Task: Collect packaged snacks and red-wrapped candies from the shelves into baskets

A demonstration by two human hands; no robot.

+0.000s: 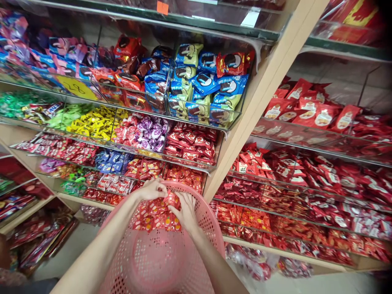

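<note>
Two bare hands among small shiny red packets inside a round pink plastic basket, before sweet shelves.
Through my distant head-camera view, the left hand [154, 189] has thumb and forefinger curled close together at the packets' far edge; I cannot tell whether it grips one. The right hand [186, 207] is loosely spread, thumb apart from fingers, touching the packets' right side. Those small shiny red packets with pale and orange spots [157, 216] lie heaped at the far side of the round pink plastic basket [212, 222]. Beyond, clear-fronted shelves hold yellow-wrapped sweets [94, 121] and larger blue-and-green packets [199, 83]; a yellow card marked 28 [76, 87] hangs far left. A pale wooden post [252, 108] divides these from red-packed shelves at right, above pale floor [352, 281].
</note>
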